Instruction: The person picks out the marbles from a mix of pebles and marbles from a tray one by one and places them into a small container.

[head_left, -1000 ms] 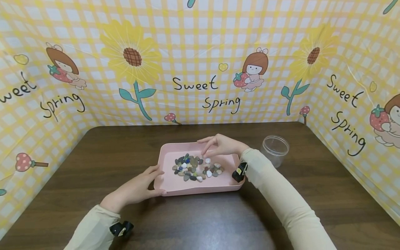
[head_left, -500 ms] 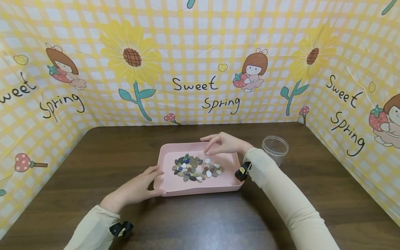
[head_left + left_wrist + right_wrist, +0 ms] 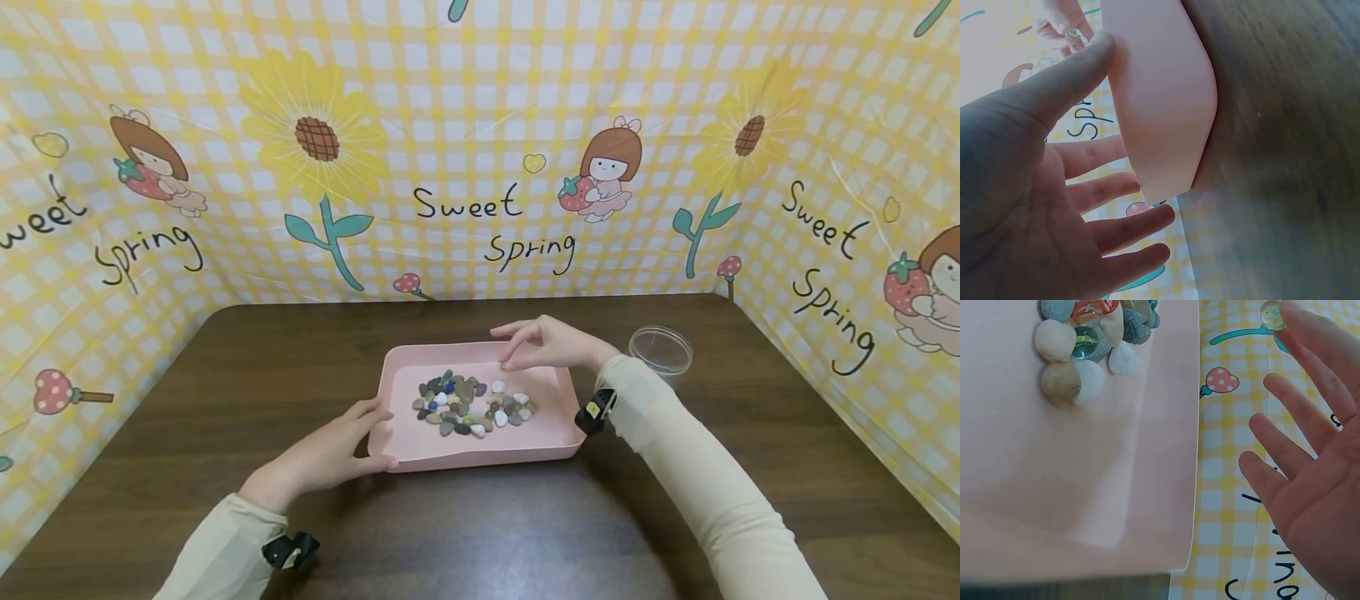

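Observation:
A shallow pink tray [image 3: 480, 457] holds a heap of pebbles [image 3: 453, 408] mixed with glass marbles [image 3: 1086, 342]. My left hand [image 3: 330, 446] grips the tray's left end, its thumb [image 3: 1088, 59] at the rim of the front corner and its fingers along the left side. Two of those fingertips are hidden behind the tray wall in the left wrist view. Over the tray's back rim, my right hand [image 3: 551, 343] pinches a clear marble [image 3: 1272, 315] between thumb and index finger. Its other fingers are spread, touching nothing.
A clear round jar [image 3: 662, 350] stands on the table right of the tray, partly hidden by my right sleeve [image 3: 652, 408]. The dark wooden table [image 3: 480, 533] is bounded by a yellow checked cloth [image 3: 465, 100] at the back and sides.
My right hand, with the marble, has moved slightly up and to the right, away from the pebbles towards the jar. My left hand and the tray have stayed in place.

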Demonstrator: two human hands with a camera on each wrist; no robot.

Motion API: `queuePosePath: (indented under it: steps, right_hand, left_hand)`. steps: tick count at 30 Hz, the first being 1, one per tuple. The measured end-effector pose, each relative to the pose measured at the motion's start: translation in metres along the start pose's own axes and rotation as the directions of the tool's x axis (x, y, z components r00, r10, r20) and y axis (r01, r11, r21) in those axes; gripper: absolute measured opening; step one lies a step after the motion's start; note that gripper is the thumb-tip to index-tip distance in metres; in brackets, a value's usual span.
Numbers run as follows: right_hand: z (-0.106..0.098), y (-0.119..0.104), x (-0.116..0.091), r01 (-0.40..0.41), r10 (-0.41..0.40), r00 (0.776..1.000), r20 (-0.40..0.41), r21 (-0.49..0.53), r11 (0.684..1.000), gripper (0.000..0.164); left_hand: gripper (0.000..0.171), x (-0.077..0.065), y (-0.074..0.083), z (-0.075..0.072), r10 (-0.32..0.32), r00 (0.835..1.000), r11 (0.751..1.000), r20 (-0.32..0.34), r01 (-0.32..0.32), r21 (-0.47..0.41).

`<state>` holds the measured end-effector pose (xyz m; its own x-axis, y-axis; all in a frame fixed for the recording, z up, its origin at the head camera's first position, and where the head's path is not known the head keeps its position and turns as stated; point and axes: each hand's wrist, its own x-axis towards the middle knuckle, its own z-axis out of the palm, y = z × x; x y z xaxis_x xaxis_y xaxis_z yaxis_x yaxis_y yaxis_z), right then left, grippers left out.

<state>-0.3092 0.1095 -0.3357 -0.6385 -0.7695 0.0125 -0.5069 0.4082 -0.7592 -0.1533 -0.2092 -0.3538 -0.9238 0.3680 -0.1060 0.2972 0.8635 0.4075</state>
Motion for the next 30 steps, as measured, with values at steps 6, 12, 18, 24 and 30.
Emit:
queuePosePath:
  steps: [6,12,18,24,30]
  right_hand:
    - [-0.002,0.005,-0.006,-0.008,0.008,1.0,-0.009,-0.001,1.0,0.014]
    - [-0.005,0.008,-0.01,-0.008,0.007,1.0,-0.027,-0.019,1.0,0.014]
    - [-0.008,0.01,-0.015,0.008,-0.009,0.999,-0.049,-0.032,0.999,0.015]
    - [-0.011,0.01,-0.02,0.008,-0.009,0.997,-0.071,-0.019,1.0,0.015]
    - [-0.013,0.01,-0.025,-0.013,0.014,0.996,-0.084,0.007,1.0,0.018]
  left_hand:
    - [0.077,0.0,0.0,0.0,0.018,1.0,1.0,-0.013,-0.018,0.021]
    - [0.077,0.001,-0.001,0.0,0.012,0.999,0.999,-0.031,-0.011,0.04]
    - [0.077,0.001,-0.001,0.0,0.008,0.999,0.998,-0.044,-0.005,0.057]
    - [0.076,0.0,-0.001,0.0,0.014,0.998,0.997,-0.064,-0.009,0.075]
    - [0.075,0.0,-0.001,0.001,0.019,0.996,0.996,-0.083,-0.012,0.093]
